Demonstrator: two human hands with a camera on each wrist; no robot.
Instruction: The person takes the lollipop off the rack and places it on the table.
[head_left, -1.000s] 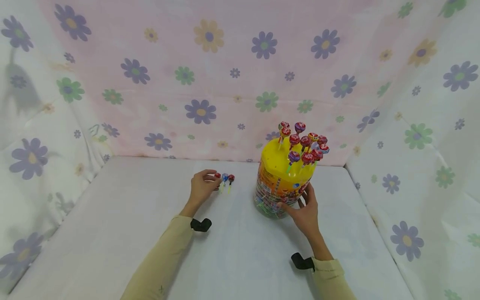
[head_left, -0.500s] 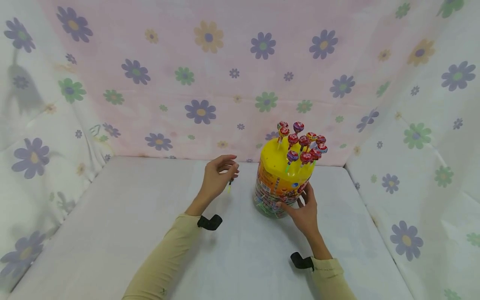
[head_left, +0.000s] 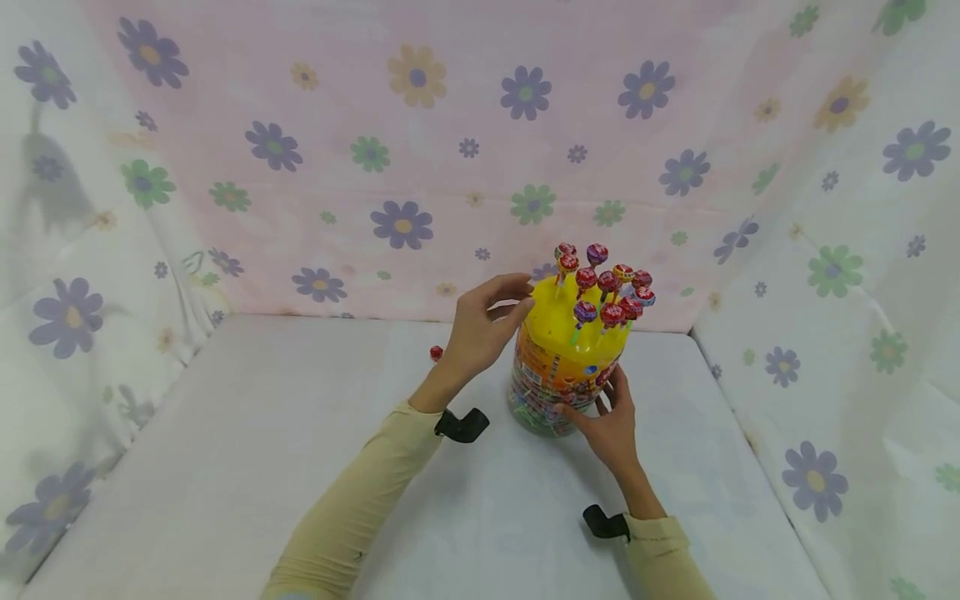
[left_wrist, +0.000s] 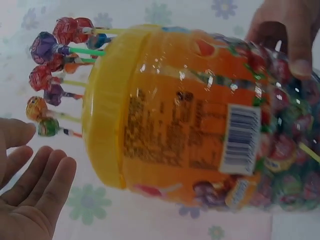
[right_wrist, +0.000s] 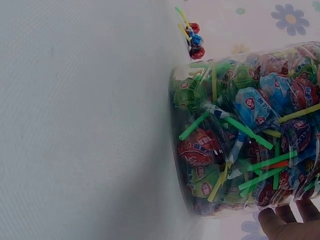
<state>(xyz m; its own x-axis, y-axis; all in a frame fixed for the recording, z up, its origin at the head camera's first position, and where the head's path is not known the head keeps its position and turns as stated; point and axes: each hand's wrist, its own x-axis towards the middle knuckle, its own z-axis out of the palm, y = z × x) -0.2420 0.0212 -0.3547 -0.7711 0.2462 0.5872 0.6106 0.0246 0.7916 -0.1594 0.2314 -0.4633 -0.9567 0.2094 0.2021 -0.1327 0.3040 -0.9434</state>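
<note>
A large clear candy jar (head_left: pixel 555 371) with a yellow lid (head_left: pixel 553 329) and an orange label stands upright on the table. Several wrapped lollipops (head_left: pixel 586 312) stick up from the lid, and more fill the jar in the right wrist view. My right hand (head_left: pixel 613 429) grips the lower side of the jar, thumb in front and fingers around the far right. Beside the lid, my left hand (head_left: pixel 483 329) has loosely bent fingers; the left wrist view shows nothing between thumb and fingers (left_wrist: pixel 56 182), just short of a green-wrapped lollipop (left_wrist: pixel 48 126).
Three loose lollipops (right_wrist: pixel 197 39) lie on the white table (head_left: pixel 225 467) left of the jar; in the head view the left hand hides all but a red one (head_left: pixel 437 353). A flowered cloth wall (head_left: pixel 450 183) closes off the back and sides.
My left hand has moved right and up, from the loose lollipops to the jar's lid. They still lie on the table. My right hand and the jar have stayed in place.
</note>
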